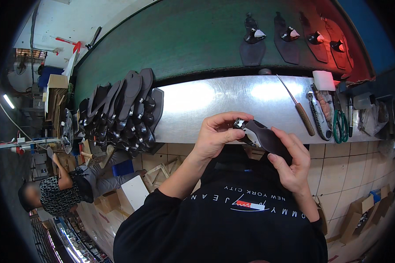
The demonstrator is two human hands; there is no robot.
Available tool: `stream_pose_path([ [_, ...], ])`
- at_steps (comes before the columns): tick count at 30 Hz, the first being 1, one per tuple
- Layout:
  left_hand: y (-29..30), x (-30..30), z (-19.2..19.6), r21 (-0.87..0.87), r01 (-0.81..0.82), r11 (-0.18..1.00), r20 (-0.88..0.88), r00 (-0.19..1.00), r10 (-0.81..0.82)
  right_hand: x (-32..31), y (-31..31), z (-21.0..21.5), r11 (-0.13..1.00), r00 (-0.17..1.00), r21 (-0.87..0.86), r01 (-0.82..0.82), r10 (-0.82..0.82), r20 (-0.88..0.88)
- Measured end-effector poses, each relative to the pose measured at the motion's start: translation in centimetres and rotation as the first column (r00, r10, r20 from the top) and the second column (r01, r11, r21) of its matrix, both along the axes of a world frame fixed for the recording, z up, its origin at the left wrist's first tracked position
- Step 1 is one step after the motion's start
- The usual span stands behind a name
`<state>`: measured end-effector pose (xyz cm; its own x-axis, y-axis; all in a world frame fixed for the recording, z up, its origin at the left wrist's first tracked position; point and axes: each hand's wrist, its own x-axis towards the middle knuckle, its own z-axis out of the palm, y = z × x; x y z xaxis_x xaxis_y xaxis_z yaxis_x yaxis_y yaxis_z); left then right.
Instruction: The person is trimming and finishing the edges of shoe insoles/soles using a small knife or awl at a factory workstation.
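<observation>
Over steel bench (215, 101), hands hold dark, metal-buckled sandal sole (267, 138).

A brown cardboard box (57, 81) stands at the far left, beyond the end of the tabletop (215, 101). More flattened and open cardboard boxes (111, 201) lie on the floor at lower left, and a brown carton (357, 215) sits on the tiles at lower right.
</observation>
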<state>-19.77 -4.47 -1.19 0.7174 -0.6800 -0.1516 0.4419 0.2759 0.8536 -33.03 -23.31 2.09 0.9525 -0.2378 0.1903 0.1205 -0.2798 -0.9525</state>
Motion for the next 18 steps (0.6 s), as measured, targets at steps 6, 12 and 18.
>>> stream_pose_path([
  [6,-0.15,-0.31,0.15,-0.004,0.007,1.0,0.006,1.0,-0.007,0.01,0.27,-0.36,0.999,0.998,-0.028,-0.02,0.022,0.061],
  [12,-0.08,-0.37,0.23,-0.003,0.021,1.0,0.011,1.0,-0.021,-0.09,0.21,-0.28,0.999,0.998,-0.007,-0.034,0.034,0.049],
  [18,0.06,-0.43,0.18,0.012,0.026,1.0,0.019,0.999,-0.026,-0.09,0.36,-0.21,1.0,0.998,-0.008,-0.03,0.03,0.052],
])
